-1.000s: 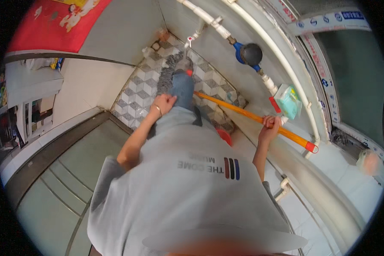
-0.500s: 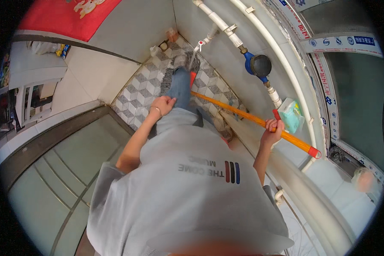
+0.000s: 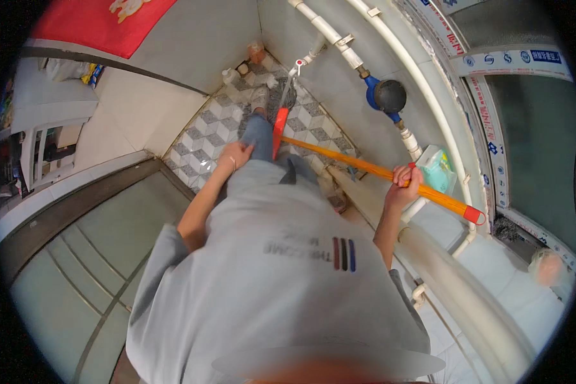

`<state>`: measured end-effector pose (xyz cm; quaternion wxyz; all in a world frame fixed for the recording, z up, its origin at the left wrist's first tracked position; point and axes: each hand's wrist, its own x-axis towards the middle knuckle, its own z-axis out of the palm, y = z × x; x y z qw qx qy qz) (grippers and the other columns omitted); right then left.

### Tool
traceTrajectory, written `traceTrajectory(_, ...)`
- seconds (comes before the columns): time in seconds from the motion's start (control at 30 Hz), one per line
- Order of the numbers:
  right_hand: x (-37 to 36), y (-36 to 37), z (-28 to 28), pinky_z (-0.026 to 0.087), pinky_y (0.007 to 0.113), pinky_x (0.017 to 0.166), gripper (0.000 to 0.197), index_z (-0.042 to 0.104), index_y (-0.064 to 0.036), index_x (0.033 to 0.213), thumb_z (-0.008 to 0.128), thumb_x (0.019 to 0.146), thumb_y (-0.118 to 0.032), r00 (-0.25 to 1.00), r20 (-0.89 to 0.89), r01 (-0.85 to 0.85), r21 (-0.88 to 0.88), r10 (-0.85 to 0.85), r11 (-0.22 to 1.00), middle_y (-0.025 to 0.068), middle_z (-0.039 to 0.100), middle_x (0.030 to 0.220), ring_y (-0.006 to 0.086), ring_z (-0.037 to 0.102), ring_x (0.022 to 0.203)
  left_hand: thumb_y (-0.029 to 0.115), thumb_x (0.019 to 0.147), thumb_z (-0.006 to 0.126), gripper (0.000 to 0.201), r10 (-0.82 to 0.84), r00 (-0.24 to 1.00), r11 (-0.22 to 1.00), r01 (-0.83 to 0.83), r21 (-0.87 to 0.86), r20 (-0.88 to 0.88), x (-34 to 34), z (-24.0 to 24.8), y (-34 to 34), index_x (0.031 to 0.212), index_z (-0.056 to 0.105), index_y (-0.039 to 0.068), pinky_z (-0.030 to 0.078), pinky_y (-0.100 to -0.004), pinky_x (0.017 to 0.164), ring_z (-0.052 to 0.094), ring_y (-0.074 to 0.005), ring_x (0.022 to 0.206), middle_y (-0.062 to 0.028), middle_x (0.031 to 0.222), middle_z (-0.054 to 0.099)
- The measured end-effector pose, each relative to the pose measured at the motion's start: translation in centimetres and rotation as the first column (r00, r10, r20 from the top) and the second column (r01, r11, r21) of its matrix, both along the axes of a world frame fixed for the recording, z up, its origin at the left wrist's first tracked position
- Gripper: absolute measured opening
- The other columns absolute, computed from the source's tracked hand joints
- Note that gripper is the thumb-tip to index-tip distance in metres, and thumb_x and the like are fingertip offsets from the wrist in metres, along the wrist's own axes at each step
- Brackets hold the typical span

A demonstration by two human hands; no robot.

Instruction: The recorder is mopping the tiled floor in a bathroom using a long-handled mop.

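Gripping the orange-handled mop [image 3: 365, 166]: right hand [image 3: 405, 180], fingers closed round it; red bar [image 3: 280, 131] beside the denim leg [image 3: 256, 137]. Left hand [image 3: 236, 155]: at that leg, hold cannot be told. Progress: wet work seemingly under way, tap [image 3: 299, 63] running; remainder unclear. Clearance: white pipe [image 3: 464, 245] close at mop's upper end; tiled floor [image 3: 200, 139] open leftward.

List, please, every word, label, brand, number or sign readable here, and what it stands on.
Grey fabric shirt: inverted dark lettering beside three coloured stripes, second line blurred; wording withheld.
White window frame: red and blue print with round blue symbols; wording withheld.
Green and white plastic packet: any print is too small to read.
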<state>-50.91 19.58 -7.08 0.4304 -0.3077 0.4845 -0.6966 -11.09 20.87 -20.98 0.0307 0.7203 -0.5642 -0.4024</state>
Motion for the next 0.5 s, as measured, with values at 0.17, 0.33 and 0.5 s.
traceTrajectory(0.17,1.2,0.8,1.5,0.033,0.030,0.053,0.033,0.035,-0.0096,0.055,0.042,0.087,-0.015,0.998,-0.062,-0.005,0.074,0.010,0.997,0.0009,0.031,0.044,0.0129,0.031,0.042,0.045,0.080,0.049,0.045,0.038,0.998,0.999,-0.038,-0.003,0.048,0.8,3.1,2.2,0.069,0.061,0.003,0.044,-0.0391,0.062,0.056,-0.0331,0.065,-0.0184,0.066,0.058)
traceTrajectory(0.33,1.1,-0.1,1.6,0.034,0.030,0.059,0.034,0.035,-0.0093,0.058,0.043,0.089,-0.021,0.996,-0.040,-0.074,0.058,0.077,0.996,0.0013,0.032,0.048,0.0126,0.034,0.048,0.040,0.080,0.051,0.042,0.069,0.994,0.994,-0.060,0.096,-0.086,1.5,-1.6,5.4,0.061,0.057,0.003,0.043,-0.0377,0.058,0.054,-0.0319,0.059,-0.0162,0.059,0.056)
traceTrajectory(0.5,0.2,2.0,1.9,0.034,0.031,0.062,0.035,0.035,-0.0091,0.061,0.041,0.091,-0.026,0.999,-0.024,0.027,0.167,-0.023,0.986,0.0017,0.033,0.051,0.0130,0.034,0.052,0.041,0.079,0.050,0.042,-0.006,1.000,1.000,0.006,0.007,0.011,0.2,2.7,3.2,0.062,0.058,0.004,0.044,-0.0381,0.060,0.056,-0.0339,0.063,-0.0164,0.063,0.057)
